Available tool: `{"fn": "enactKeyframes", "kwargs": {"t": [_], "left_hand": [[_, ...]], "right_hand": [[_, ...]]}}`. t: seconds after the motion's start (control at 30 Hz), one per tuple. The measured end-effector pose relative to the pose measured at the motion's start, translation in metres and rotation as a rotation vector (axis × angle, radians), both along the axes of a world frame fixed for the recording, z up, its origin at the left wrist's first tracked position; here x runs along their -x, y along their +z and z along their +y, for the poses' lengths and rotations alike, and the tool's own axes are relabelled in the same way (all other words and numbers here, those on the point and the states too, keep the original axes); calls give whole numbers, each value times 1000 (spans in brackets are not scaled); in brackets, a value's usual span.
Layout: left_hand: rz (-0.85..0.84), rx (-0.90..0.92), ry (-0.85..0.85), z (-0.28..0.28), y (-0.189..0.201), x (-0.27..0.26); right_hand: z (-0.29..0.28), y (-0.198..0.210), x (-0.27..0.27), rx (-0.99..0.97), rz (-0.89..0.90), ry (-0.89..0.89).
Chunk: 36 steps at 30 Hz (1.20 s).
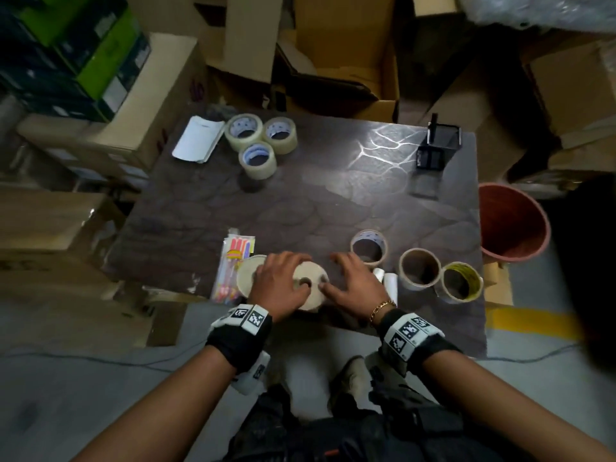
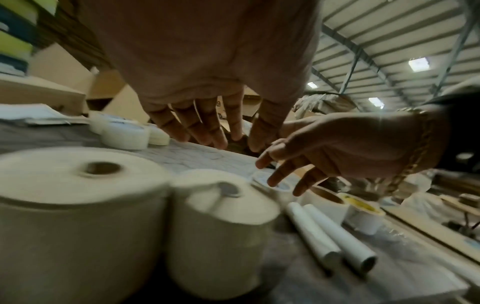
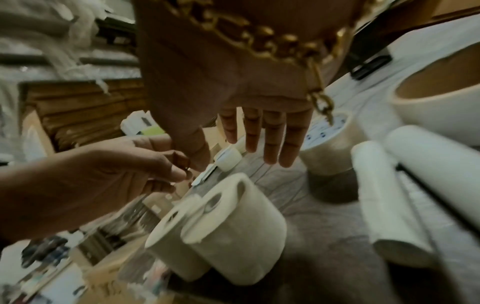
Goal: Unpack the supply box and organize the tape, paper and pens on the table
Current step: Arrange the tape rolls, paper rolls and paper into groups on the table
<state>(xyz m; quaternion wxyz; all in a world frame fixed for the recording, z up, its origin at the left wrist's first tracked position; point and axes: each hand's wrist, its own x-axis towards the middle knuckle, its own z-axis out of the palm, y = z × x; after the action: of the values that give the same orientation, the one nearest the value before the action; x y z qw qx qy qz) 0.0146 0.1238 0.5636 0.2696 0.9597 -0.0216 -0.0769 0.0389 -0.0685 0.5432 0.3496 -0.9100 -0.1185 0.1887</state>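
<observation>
Both hands spread, holding nothing, over the upright paper roll [image 1: 311, 285] at desk [image 1: 333, 181] near edge: left hand [image 1: 278, 283] directly above, right hand [image 1: 358, 285] just to its right.

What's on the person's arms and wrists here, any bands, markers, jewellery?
Both forearms are bare, with no sleeves or gloves. Each wrist carries a black fabric wristband topped by white blocks printed with black-and-white square fiducial markers; the right one's markers are the same kind. A white camera housing hangs under the left wrist. The right wrist also wears a gold chain-link bracelet.
</observation>
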Motion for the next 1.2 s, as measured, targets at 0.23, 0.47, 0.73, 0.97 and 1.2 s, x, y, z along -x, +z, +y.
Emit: {"fn": "enactKeyframes", "kwargs": {"t": [0.23, 0.47, 0.73, 0.97, 1.2], "left_hand": [[249, -379, -197, 87, -43, 1], [152, -358, -317, 100, -64, 1], [163, -387, -318, 98, -61, -1], [89, -432, -281, 95, -62, 4], [241, -388, -357, 96, -51, -4]], "right_hand": [[69, -24, 25, 365, -57, 137], [89, -37, 35, 437, -60, -47], [92, -37, 35, 538, -51, -3], [92, -32, 34, 512, -13, 15], [77, -32, 36, 391, 39, 1]]}}
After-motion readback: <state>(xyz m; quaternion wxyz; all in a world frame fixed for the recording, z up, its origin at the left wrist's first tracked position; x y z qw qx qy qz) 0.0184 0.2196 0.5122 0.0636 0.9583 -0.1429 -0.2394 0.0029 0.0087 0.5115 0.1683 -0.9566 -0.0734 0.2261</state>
